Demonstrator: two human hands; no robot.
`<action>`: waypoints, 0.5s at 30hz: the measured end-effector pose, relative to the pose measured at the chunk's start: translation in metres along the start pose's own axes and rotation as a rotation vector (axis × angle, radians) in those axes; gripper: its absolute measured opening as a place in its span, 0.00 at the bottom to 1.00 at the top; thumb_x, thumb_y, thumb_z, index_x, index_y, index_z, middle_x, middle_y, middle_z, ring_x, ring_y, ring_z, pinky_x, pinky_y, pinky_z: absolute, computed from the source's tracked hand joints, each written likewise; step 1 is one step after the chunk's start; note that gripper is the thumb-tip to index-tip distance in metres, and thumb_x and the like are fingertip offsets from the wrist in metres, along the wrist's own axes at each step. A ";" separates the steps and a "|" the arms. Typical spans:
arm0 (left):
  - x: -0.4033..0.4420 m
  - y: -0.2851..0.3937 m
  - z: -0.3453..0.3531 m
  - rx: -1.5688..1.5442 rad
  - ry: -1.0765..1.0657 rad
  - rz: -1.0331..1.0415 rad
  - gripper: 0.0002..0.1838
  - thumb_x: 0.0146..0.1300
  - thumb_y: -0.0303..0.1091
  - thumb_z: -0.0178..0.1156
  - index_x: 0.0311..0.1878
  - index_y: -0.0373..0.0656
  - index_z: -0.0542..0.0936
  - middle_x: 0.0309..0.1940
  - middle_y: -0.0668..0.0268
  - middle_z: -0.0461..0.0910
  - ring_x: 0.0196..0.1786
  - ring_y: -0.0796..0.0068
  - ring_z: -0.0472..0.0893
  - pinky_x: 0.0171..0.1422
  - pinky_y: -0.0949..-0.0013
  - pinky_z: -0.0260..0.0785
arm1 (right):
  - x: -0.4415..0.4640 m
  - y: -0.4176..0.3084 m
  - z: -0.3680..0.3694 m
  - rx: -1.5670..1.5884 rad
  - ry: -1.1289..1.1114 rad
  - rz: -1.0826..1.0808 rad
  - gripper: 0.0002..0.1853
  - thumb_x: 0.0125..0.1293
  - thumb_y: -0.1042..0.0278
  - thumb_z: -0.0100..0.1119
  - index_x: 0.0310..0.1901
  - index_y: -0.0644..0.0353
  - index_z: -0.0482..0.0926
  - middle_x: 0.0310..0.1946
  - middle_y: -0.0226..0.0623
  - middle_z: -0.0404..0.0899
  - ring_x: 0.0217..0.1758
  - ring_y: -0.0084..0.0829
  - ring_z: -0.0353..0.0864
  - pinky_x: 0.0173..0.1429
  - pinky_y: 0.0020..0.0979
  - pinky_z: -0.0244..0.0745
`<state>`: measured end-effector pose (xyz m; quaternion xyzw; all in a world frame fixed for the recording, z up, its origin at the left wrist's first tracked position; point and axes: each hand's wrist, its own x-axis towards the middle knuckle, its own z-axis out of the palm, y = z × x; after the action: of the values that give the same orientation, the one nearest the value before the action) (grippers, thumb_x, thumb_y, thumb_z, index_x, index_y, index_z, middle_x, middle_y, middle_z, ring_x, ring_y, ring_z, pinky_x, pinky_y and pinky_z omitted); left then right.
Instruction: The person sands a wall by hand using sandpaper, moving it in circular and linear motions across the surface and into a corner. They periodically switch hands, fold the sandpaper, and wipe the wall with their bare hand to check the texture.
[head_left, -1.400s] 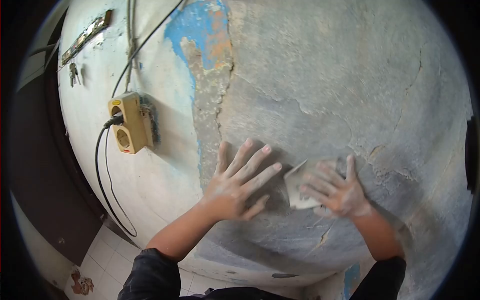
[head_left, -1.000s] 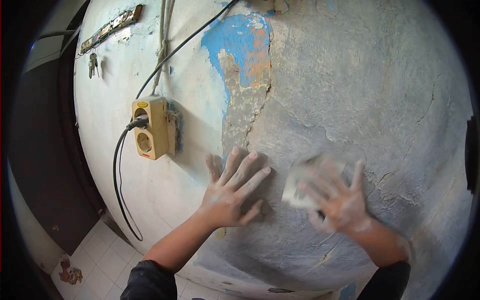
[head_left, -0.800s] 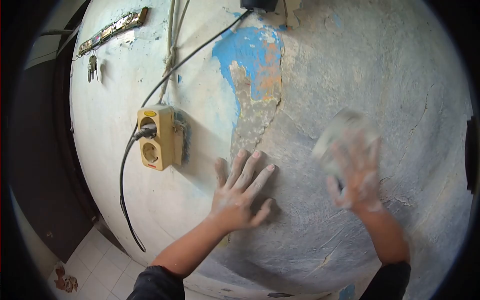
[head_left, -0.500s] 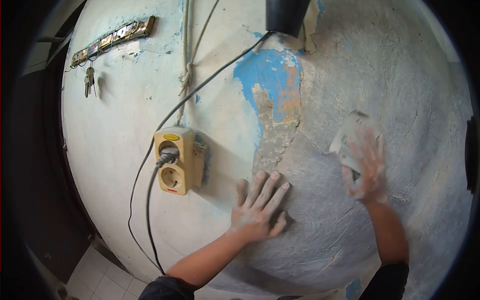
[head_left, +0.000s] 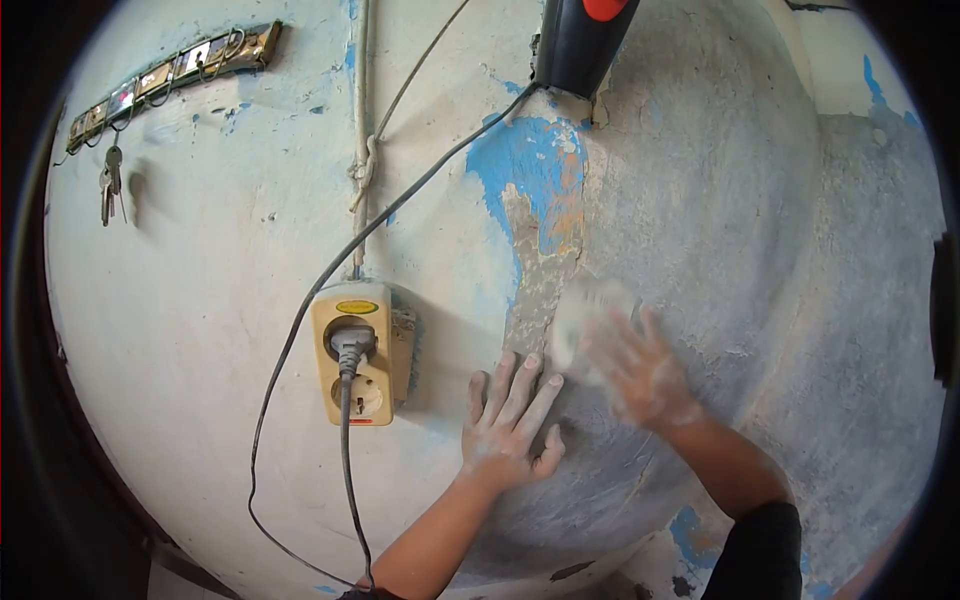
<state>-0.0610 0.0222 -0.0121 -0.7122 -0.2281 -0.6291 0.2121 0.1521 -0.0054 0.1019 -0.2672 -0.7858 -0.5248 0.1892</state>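
My left hand [head_left: 505,430] lies flat against the wall [head_left: 700,180] with its fingers spread, near the lower end of a bare grey strip. To its upper right, my right hand [head_left: 640,375] presses a pale, thin sheet [head_left: 590,310] against the grey plaster, fingers stretched over it. Motion blurs this hand and the sheet, and the sheet's lower part is hidden under the fingers. Whitish dust covers both hands. A patch of blue and orange paint [head_left: 545,180] shows above them.
A cream socket box [head_left: 355,400] with a plugged-in black cable [head_left: 350,470] is fixed left of my left hand. A black device with a red part [head_left: 580,50] hangs at the top. Keys [head_left: 110,185] dangle from a hook rack [head_left: 170,75] at the upper left.
My right hand and the sheet went up the wall, then swept left and somewhat down, closer to my left hand. My left hand stays on the wall. The view has shifted, showing more of the black device.
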 end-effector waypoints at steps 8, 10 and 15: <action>-0.013 -0.008 0.014 -0.022 0.222 0.071 0.44 0.49 0.41 0.59 0.72 0.36 0.60 0.75 0.41 0.47 0.76 0.31 0.46 0.76 0.34 0.32 | 0.061 -0.039 -0.023 0.070 0.099 0.195 0.36 0.54 0.69 0.54 0.70 0.55 0.66 0.74 0.41 0.58 0.78 0.54 0.51 0.75 0.64 0.41; -0.018 -0.009 0.011 -0.043 0.211 0.066 0.44 0.49 0.40 0.58 0.72 0.36 0.60 0.75 0.41 0.46 0.76 0.31 0.45 0.76 0.34 0.32 | 0.050 -0.068 0.003 0.094 -0.040 0.182 0.38 0.53 0.69 0.57 0.70 0.50 0.65 0.74 0.38 0.58 0.78 0.53 0.49 0.76 0.63 0.38; -0.017 -0.014 0.019 -0.104 0.271 0.093 0.41 0.51 0.42 0.57 0.71 0.41 0.63 0.77 0.49 0.45 0.79 0.41 0.41 0.77 0.35 0.26 | 0.092 -0.050 -0.010 0.094 -0.013 0.294 0.35 0.56 0.65 0.57 0.70 0.47 0.66 0.74 0.36 0.58 0.79 0.51 0.47 0.76 0.63 0.38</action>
<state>-0.0558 0.0433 -0.0315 -0.6405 -0.1313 -0.7200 0.2327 0.0496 -0.0100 0.1228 -0.3735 -0.7631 -0.4524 0.2711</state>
